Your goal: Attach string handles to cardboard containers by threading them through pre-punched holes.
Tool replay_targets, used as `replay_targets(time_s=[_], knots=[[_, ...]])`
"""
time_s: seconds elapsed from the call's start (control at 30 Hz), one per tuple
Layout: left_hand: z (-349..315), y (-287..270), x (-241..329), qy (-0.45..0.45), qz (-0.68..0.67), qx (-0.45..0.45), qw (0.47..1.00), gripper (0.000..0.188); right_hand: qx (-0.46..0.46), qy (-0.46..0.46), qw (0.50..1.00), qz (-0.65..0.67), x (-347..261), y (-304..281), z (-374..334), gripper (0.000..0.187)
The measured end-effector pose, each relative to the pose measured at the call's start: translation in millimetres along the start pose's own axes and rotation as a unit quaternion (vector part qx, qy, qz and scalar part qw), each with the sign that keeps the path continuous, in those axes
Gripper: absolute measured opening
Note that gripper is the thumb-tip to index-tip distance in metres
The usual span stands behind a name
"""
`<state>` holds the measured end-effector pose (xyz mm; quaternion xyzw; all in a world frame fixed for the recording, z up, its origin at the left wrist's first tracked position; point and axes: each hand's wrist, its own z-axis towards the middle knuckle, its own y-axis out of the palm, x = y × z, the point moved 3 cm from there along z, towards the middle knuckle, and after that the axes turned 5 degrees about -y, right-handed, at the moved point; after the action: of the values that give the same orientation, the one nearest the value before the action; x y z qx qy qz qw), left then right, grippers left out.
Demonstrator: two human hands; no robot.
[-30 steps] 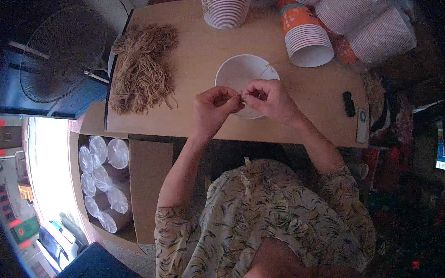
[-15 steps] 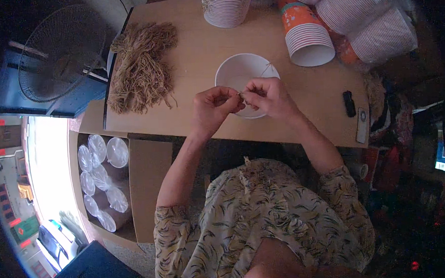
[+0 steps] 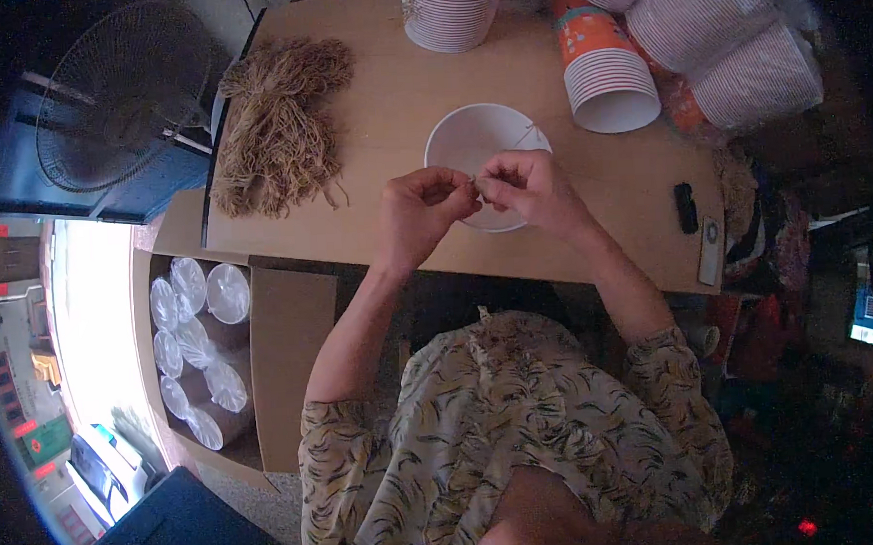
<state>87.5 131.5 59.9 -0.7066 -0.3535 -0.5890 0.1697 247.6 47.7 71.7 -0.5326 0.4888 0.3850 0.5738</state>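
Note:
A thin brown strand [image 3: 526, 132] shows above my right hand, against the inside of a white bowl [image 3: 450, 140]. My left hand [image 3: 422, 207] is closed in a pinch, thumb against forefinger. Its tips meet those of my right hand [image 3: 522, 183], which pinches too, over the near part of the bowl. A small bit of the strand seems to lie between both sets of fingertips, mostly hidden by them. To the left on the table rests a large bundle of tangled, brown, stringy strands [image 3: 279, 133], apart from my hands.
A stack of white paper tubs [image 3: 453, 18] stands at the back. Right of it lie an orange-wrapped tub stack [image 3: 608, 80] and several plastic-wrapped stacks [image 3: 759, 73]. A black object [image 3: 685, 208] sits near the right edge. Left below, a cardboard box [image 3: 294, 366] holds plastic-wrapped tubs; a fan [image 3: 122, 96] stands beyond.
My hands stay pinched together over the bowl, with only slight finger movement. The whole view has shifted a little; the things on the table keep their places.

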Motion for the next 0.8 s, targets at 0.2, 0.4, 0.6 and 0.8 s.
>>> replay_targets(time_s=[0.2, 0.4, 0.6, 0.8], knots=[[0, -1, -2, 0.028, 0.002, -0.02, 0.999, 0.013, 0.014, 0.034, 0.994, 0.104, 3, 0, 1, 0.016], [-3, 3, 4, 0.007, 0.022, 0.0, 1.0, 0.013, 0.007, 0.059, 0.986, 0.156, 11, -2, 0, 0.015], [-2, 3, 2, 0.024, 0.016, -0.006, 1.0, 0.009, 0.024, 0.047, 0.988, 0.144, 5, -2, -1, 0.015], [1, -1, -6, 0.049, 0.021, -0.025, 0.998, 0.014, 0.03, 0.018, 0.999, 0.035, -4, -7, -2, 0.019]])
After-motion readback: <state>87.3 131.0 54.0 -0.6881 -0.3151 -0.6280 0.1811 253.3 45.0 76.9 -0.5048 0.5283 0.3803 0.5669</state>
